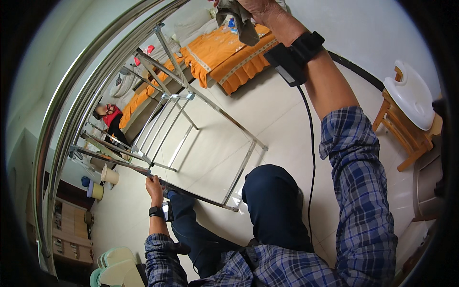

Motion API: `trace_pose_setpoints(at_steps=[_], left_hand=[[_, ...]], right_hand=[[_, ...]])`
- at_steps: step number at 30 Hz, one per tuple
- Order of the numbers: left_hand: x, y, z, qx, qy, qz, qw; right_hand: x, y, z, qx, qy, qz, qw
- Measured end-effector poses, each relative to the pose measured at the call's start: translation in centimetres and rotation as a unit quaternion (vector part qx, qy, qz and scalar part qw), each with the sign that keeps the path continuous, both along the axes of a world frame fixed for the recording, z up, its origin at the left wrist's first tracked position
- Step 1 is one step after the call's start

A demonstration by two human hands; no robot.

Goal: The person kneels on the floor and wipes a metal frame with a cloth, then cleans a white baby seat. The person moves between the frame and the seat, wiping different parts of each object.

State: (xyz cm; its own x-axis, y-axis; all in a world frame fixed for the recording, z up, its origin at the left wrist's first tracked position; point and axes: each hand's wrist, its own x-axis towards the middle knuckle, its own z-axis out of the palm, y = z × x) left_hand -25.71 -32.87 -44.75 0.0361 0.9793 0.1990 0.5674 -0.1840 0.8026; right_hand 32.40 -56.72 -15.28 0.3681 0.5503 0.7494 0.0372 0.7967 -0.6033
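Observation:
In front of me stands a folding metal drying rack [211, 104] with crossed legs and long top rails [77, 77]. My left hand [154, 186] grips one of its legs, just below the crossing joint. A grey cloth [238, 21] hangs from my right hand [260, 9], which is raised at the top edge of the picture near the far end of the rails. The upper part of that hand is cut off, so whether the cloth touches a rail cannot be seen.
Behind the rack is a sofa with orange covers [134, 111], where a person [111, 114] sits. An orange cloth drapes a table [229, 53]. A wooden high chair with a white tray [410, 95] stands right; pale green chairs [116, 269] lower left. A cable [312, 161] hangs from my right wrist.

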Motion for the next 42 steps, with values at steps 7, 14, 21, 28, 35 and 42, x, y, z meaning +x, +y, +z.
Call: trace_pose_setpoints(at_steps=[7,14,21,28,35,42], left_hand=[[-2.2,7.8,-3.7,0.02,0.014,0.032,0.999],[-5.8,16.0,-6.8,-0.015,0.043,0.056,0.997],[-7.3,12.8,-5.7,-0.087,-0.024,-0.041,0.995],[-3.8,2.3,2.6,-0.098,0.009,-0.023,0.995],[4.3,-8.9,13.5,0.152,-0.111,-0.211,0.959],[9.1,-21.2,21.6,0.286,-0.009,-0.34,0.896]], right_hand=[[-4.8,-3.4,-0.4,0.03,-0.13,-0.085,0.987],[-10.4,-4.2,-1.3,0.127,-0.364,-0.264,0.884],[-13.9,-5.5,-1.7,0.106,-0.372,-0.332,0.861],[-17.0,-6.0,-1.2,0.135,-0.389,-0.345,0.843],[-18.8,-6.5,-1.9,0.139,-0.395,-0.381,0.825],[-20.0,-3.2,-2.4,0.208,-0.344,-0.403,0.822]])
